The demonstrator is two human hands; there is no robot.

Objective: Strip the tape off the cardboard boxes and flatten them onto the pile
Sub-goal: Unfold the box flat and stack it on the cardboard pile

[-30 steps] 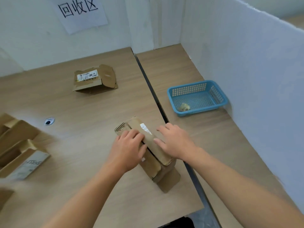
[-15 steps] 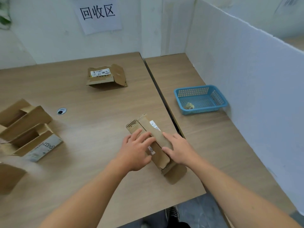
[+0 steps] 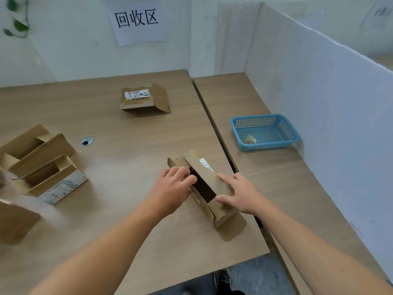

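Note:
A long brown cardboard box (image 3: 209, 177) lies near the front edge of the left wooden table (image 3: 119, 209). Its top flap is lifted and the dark inside shows. My left hand (image 3: 172, 190) grips the box's left wall, with the fingers curled over its edge. My right hand (image 3: 240, 194) holds the raised flap, fingers on top and thumb at the opening's edge. A flattened box with a white label (image 3: 144, 101) lies at the back of the table. Several open boxes (image 3: 42, 165) are grouped at the far left.
A blue plastic basket (image 3: 253, 119) holding a small wad (image 3: 249, 139) stands on the right table against the white partition (image 3: 319, 103). A narrow gap separates the two tables. A cable hole (image 3: 86, 141) is left of centre. Another box (image 3: 14, 222) sits at the front left.
The box's top flap has swung open to the right under my right hand, showing the inside. My left hand has shifted onto the left wall. The view has tilted up.

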